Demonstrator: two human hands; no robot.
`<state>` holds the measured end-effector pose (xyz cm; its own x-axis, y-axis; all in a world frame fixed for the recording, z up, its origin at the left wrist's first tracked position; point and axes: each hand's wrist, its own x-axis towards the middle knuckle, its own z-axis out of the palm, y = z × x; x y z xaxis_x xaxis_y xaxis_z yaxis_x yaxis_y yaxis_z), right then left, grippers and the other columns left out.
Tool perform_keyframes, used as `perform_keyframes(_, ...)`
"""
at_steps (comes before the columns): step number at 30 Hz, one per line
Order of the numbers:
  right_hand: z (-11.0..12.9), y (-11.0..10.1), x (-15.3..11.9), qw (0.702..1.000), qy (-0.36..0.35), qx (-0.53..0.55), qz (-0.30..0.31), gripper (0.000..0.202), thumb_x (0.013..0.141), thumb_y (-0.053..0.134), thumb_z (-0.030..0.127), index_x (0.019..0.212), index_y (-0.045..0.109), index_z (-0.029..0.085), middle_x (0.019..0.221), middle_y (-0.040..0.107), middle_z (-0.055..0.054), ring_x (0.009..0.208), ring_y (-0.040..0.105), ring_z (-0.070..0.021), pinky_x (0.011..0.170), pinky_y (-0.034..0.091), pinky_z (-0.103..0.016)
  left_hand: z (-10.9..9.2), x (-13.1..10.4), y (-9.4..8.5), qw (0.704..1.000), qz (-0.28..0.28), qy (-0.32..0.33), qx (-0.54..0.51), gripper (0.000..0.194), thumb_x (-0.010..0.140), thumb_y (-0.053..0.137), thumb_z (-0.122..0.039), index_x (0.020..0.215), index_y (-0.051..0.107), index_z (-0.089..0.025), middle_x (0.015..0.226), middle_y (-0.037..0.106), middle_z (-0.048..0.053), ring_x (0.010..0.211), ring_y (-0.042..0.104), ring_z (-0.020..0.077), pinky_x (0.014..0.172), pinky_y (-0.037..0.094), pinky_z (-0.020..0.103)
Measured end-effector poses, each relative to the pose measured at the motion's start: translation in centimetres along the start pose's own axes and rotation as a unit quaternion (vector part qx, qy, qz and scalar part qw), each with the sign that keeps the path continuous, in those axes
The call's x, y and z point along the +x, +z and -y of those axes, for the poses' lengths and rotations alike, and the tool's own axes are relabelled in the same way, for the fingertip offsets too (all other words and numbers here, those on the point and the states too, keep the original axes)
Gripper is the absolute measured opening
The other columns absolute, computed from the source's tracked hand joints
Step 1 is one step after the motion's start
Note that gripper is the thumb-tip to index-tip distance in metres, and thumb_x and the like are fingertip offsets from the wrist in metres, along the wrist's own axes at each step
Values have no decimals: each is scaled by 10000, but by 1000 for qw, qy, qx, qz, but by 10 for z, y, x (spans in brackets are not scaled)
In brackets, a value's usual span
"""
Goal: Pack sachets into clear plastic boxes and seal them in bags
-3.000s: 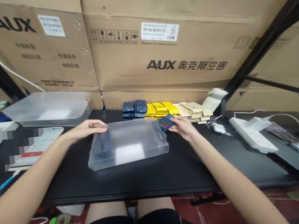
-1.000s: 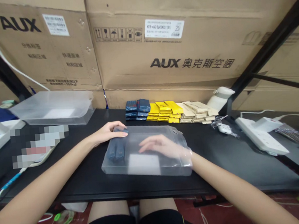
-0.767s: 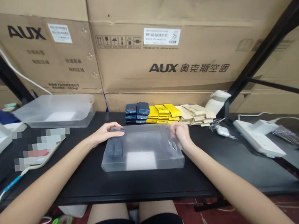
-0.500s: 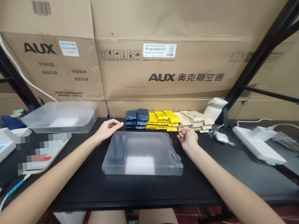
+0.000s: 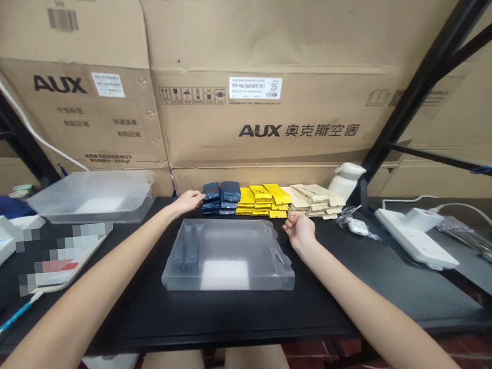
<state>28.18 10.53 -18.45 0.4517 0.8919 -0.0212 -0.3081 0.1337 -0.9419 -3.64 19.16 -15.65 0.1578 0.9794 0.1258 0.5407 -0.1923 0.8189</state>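
Observation:
At the left end of the packet row, my left hand (image 5: 190, 201) has its fingers closed at the edge of a dark blue packet (image 5: 211, 191) on top of its stack. My right hand (image 5: 299, 228) is loosely curled in front of the beige packets (image 5: 316, 195), with nothing visible in it. Between my forearms lies a clear plastic box (image 5: 251, 241), with a few dark blue packets (image 5: 187, 246) lengthwise in its left side. Stacked yellow packets (image 5: 264, 197) stand between the blue and beige ones.
Behind the packets rise large cardboard boxes (image 5: 308, 104). A second clear plastic tray (image 5: 137, 197) and a phone (image 5: 69, 257) with its cable are on the left. On the right are a white bottle (image 5: 347, 181), an earphone case (image 5: 357, 227) and a power strip (image 5: 418, 238).
My left hand has moved forward to the blue packets, and its fingers have closed at one. My right hand stays by the box's right side. The view has shifted slightly.

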Motion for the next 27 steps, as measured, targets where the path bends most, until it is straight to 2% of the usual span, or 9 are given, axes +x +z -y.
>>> perform_keyframes(6, 3, 3, -5, 999, -33, -2, -18, 71, 556, 473, 148, 584, 490, 211, 409, 387, 70, 334, 366, -78, 366, 376, -238, -27, -20, -20, 994, -77, 37, 64, 292, 799, 477, -375, 563, 409, -219, 546, 470, -12, 622, 489, 190, 602, 339, 289)
perform_keyframes(9, 8, 8, -11, 997, -73, -5, -17, 79, 598, 526, 149, 633, 567, 206, 525, 544, 27, 483, 543, -120, 479, 475, -261, -53, -47, -23, 987, -104, 90, 86, 298, 849, 437, -369, 602, 367, -218, 589, 422, -22, 681, 468, 185, 644, 323, 288)
perform_keyframes(11, 12, 14, -19, 992, -119, -23, 18, 64, 667, 580, 209, 709, 627, 200, 671, 654, -13, 722, 655, -167, 676, 534, -295, -73, -68, -15, 976, -63, 176, 113, 304, 876, 410, -362, 614, 363, -214, 614, 426, -17, 665, 459, 180, 642, 321, 296)
perform_keyframes(14, 17, 22, -32, 975, -164, -74, 127, 246, 770, 618, 404, 863, 676, 183, 822, 726, -57, 1012, 647, -224, 933, 469, -362, -98, -99, 6, 953, 35, 268, 135, 301, 905, 390, -328, 628, 369, -212, 669, 462, 3, 667, 474, 182, 664, 343, 309)
perform_keyframes(18, 19, 25, -43, 962, -74, -87, 250, 432, 653, 779, 421, 1005, 679, 191, 936, 742, -58, 943, 672, -219, 939, 469, -377, -115, -124, 26, 913, 158, 349, 143, 323, 944, 377, -317, 643, 421, -210, 689, 505, 24, 686, 497, 190, 673, 373, 319)
perform_keyframes(20, 18, 24, -42, 957, -25, -81, 276, 455, 589, 836, 347, 992, 688, 195, 927, 745, -45, 865, 683, -191, 910, 489, -356, -113, -126, 24, 906, 182, 353, 144, 318, 948, 398, -343, 673, 480, -204, 711, 539, 30, 694, 513, 190, 678, 389, 321)
perform_keyframes(22, 16, 22, -37, 965, -5, -61, 255, 413, 561, 854, 300, 928, 700, 187, 906, 745, -33, 839, 682, -167, 890, 501, -325, -102, -121, 14, 920, 163, 328, 142, 303, 939, 424, -393, 738, 542, -200, 767, 585, 37, 732, 543, 194, 707, 407, 321)
perform_keyframes(25, 16, 19, -26, 984, 10, -13, 177, 335, 561, 845, 266, 851, 699, 183, 866, 739, -11, 789, 678, -135, 804, 532, -264, -67, -105, -10, 958, 72, 252, 116, 317, 899, 472, -473, 806, 580, -190, 847, 628, 49, 822, 585, 210, 793, 428, 330)
perform_keyframes(27, 17, 17, -20, 992, 35, 15, 120, 267, 587, 820, 243, 812, 688, 188, 799, 728, 6, 697, 666, -116, 672, 546, -228, -38, -95, -23, 977, 62, 186, 79, 340, 824, 571, -508, 911, 605, -180, 969, 650, 69, 941, 597, 232, 874, 424, 344)
